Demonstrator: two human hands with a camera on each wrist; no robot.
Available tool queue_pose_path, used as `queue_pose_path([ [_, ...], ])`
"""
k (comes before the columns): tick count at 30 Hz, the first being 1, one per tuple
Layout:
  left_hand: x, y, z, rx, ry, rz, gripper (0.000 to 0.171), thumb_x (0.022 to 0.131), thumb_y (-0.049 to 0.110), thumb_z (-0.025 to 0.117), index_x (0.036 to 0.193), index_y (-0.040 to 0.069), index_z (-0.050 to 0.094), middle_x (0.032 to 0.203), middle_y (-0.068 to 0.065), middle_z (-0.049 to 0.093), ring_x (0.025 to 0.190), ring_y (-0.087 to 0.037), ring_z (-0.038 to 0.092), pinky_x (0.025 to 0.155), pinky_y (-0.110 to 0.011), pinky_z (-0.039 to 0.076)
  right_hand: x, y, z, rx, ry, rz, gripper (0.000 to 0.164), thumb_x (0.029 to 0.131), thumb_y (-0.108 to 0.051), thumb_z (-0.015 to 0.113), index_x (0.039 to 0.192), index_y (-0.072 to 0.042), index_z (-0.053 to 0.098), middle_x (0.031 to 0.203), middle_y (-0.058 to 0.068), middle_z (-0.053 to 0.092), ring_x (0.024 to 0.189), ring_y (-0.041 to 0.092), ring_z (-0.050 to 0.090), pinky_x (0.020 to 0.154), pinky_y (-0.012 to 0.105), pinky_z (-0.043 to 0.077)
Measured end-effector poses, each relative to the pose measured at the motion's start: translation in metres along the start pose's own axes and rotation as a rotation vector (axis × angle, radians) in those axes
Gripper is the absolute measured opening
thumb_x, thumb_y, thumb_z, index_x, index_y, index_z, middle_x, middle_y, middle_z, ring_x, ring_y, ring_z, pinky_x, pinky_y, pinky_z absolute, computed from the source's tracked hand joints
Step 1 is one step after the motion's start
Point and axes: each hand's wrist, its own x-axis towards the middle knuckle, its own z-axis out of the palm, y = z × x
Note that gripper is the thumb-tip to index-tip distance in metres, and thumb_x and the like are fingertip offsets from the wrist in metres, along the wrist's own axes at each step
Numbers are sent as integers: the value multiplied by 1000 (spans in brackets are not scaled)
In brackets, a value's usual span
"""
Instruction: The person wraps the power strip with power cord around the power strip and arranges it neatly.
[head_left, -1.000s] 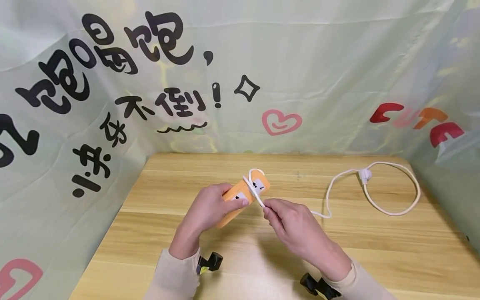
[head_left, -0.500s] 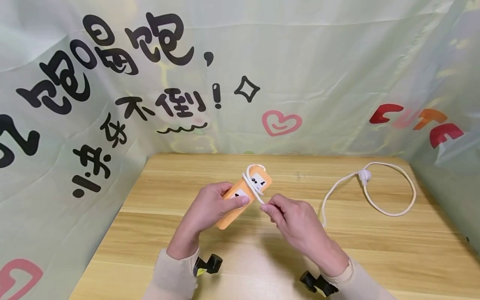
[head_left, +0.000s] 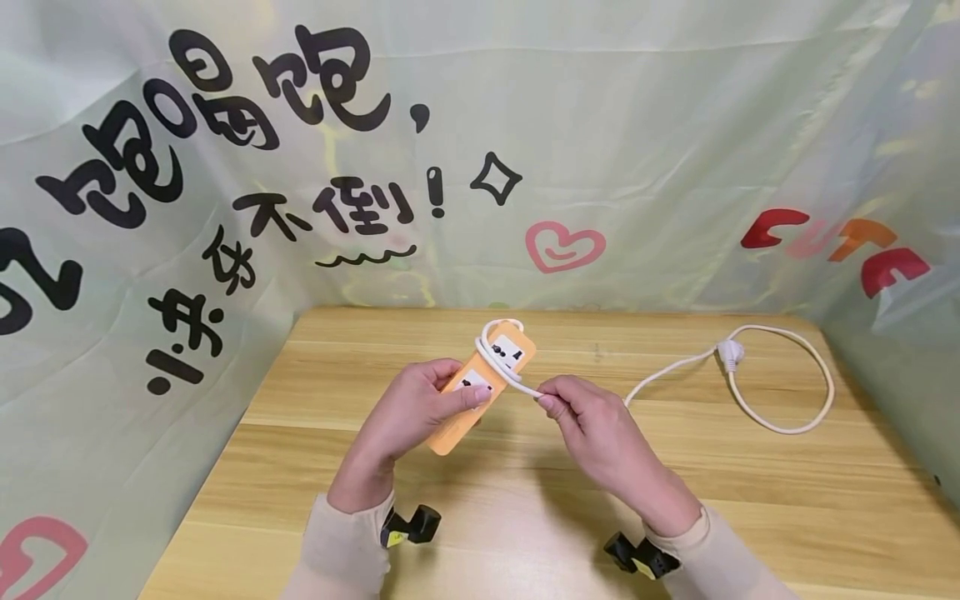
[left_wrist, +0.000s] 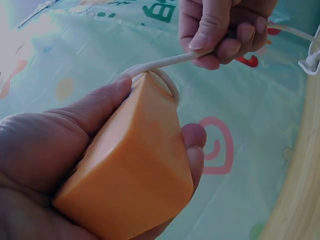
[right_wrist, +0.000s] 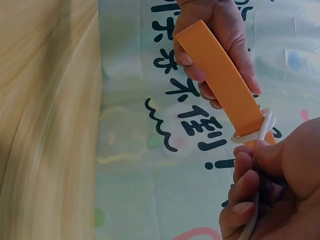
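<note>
An orange power strip (head_left: 455,427) with white socket faces is gripped by my left hand (head_left: 408,412), the thumb across its top face and fingers beneath. White cord (head_left: 491,357) loops round the strip's far end, as the right wrist view also shows on the orange body (right_wrist: 220,75). My right hand (head_left: 600,429) pinches the cord between thumb and fingers just right of the strip. In the left wrist view the cord (left_wrist: 170,62) runs taut from the strip's end to the right fingers. From behind that hand the cord trails right to a white plug (head_left: 730,353).
The cord's far part lies in a wide loop (head_left: 831,375) on the wooden table (head_left: 300,483) at the right. Printed fabric walls (head_left: 637,150) enclose the table at the back and sides. A small black camera mount (head_left: 412,525) sits on each wrist.
The strip has tilted more upright and shifted slightly up and left. My right hand has moved a little up and right, pulling the cord to a flatter line; the trailing cord has shifted.
</note>
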Motion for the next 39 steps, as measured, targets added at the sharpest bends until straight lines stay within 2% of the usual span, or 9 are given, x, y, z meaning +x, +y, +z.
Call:
queue_pose_path([
  [8,-1,-4,-8,-155,-111,10,37,91,18,83,123,3,70,95,-10,77,79,-22,73,69,-31,60,3,11,-3,-12,23,89,10,98,-17,76,89,-17,71,69,-11,49,60,3,42,54,23,39],
  [13,-1,-3,-10,-212,-95,13,40,94,21,81,129,5,68,102,-14,75,86,-25,76,70,-32,61,6,20,-6,-35,38,141,16,97,-19,76,83,-18,69,65,-10,43,57,4,38,53,24,35],
  [17,0,-3,-10,-250,-70,27,41,97,22,78,133,6,66,107,-18,72,89,-27,76,71,-34,61,7,25,-11,6,36,108,9,102,-9,69,96,-13,75,72,-8,54,63,5,45,59,26,41],
  [21,1,-2,-9,-278,-72,50,38,98,19,76,132,4,65,107,-15,71,89,-29,76,71,-34,61,8,26,-15,43,50,89,11,103,-6,66,104,-11,76,78,-7,60,66,5,48,60,26,43],
  [25,0,-1,-9,-291,-87,70,38,99,17,75,132,4,65,107,-13,70,88,-29,76,73,-35,62,10,26,-16,14,106,114,8,101,-12,71,94,-14,73,70,-9,52,59,5,43,56,26,40],
  [30,-2,-1,-9,-309,-114,86,40,98,15,75,135,4,64,110,-15,68,87,-30,75,78,-38,63,11,28,-15,-62,142,175,24,97,-20,77,77,-16,64,60,-10,37,52,5,33,51,26,33],
  [33,-2,-1,-9,-312,-124,90,41,98,15,75,136,5,64,111,-15,68,87,-30,75,79,-39,63,11,31,-15,-81,132,199,28,97,-23,77,74,-17,63,59,-9,37,51,7,34,51,26,33],
  [37,-2,-3,-10,-320,-112,82,41,98,15,75,137,6,64,112,-14,68,89,-31,75,80,-39,63,11,36,-15,-68,101,150,12,101,-16,71,91,-13,77,69,-6,54,60,8,45,58,30,42],
  [39,-2,-4,-11,-319,-101,78,41,98,15,75,136,7,64,112,-14,68,89,-30,75,79,-39,63,11,39,-16,-63,80,107,12,103,-11,67,105,-12,79,76,-5,58,65,9,47,62,30,44],
])
